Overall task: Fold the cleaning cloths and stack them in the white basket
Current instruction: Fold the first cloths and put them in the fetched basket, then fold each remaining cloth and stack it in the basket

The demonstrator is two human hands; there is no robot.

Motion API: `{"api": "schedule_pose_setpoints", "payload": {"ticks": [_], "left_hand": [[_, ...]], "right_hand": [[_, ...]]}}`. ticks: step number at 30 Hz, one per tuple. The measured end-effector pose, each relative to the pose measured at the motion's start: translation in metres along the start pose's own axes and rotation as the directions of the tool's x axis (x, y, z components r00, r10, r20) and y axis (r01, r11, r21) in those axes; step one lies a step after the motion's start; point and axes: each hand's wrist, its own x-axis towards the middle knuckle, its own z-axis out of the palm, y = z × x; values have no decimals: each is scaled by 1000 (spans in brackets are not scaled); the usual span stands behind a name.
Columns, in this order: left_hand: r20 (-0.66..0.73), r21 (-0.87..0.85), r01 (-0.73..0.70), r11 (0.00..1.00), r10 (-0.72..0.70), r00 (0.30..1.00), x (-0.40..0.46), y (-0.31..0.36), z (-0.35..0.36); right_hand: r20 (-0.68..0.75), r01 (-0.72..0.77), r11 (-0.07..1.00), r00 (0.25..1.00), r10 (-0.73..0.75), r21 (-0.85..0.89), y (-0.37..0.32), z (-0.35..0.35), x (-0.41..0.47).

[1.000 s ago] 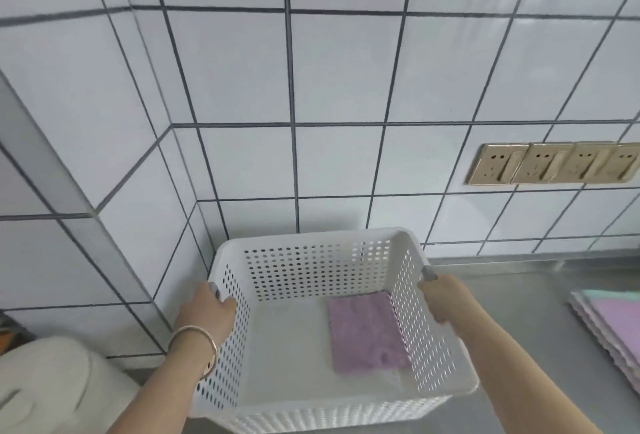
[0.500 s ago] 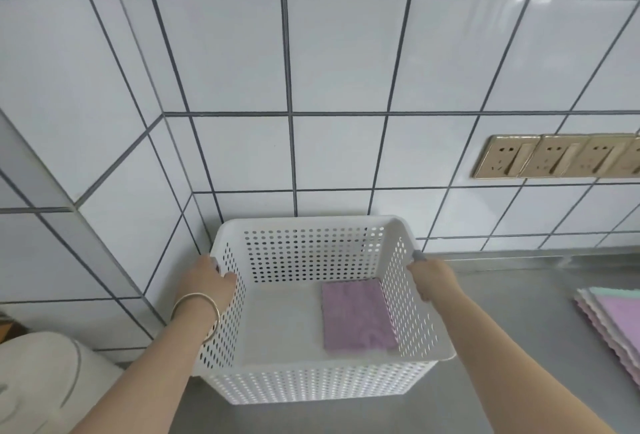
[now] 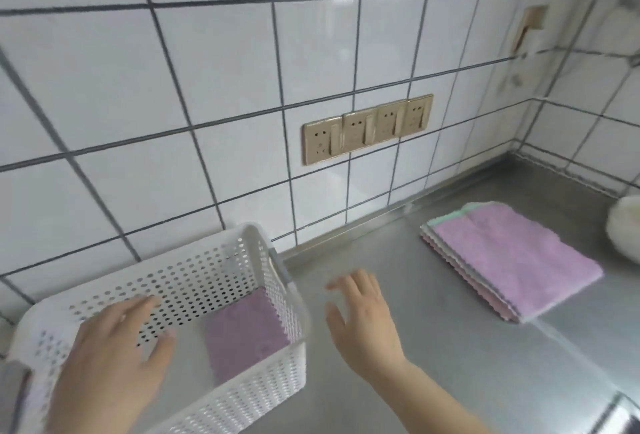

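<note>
The white perforated basket (image 3: 214, 270) stands on the steel counter at the lower left, against the tiled wall. One folded purple cloth (image 3: 247, 331) lies flat on its floor at the right side. My left hand (image 3: 110, 361) hovers over the basket's left part, fingers spread and holding nothing. My right hand (image 3: 363, 319) is just right of the basket above the counter, fingers straight and empty. A stack of unfolded cloths (image 3: 509, 253), purple on top with pale green and pink edges below, lies on the counter to the right.
A steel counter (image 3: 433, 364) runs along a white tiled wall with a row of gold sockets (image 3: 367, 128). A white rounded object (image 3: 625, 229) sits at the right edge beside the stack. A sink rim (image 3: 620, 416) shows at the bottom right corner.
Both hands have let go of the basket's sides and now hover open. The view has swung right, bringing the cloth stack into view.
</note>
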Motion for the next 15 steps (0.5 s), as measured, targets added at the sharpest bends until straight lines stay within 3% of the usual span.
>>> {"api": "schedule_pose_setpoints", "payload": {"ticks": [2, 7, 10, 15], "left_hand": [[-24, -183, -111, 977, 108, 994, -3, 39, 7], [-58, -356, -281, 891, 279, 959, -12, 152, 49], [4, -456, -259, 852, 293, 956, -22, 218, 91], [175, -563, -76, 823, 209, 962, -38, 307, 168]], "right_hand": [[-22, -111, 993, 994, 112, 30, 43, -20, -14], [-19, -396, 918, 918, 396, 23, 160, -62, -38], [28, -469, 883, 883, 469, -3, 227, -81, -39], [118, -582, 808, 799, 589, -90, 320, -103, -19]]}}
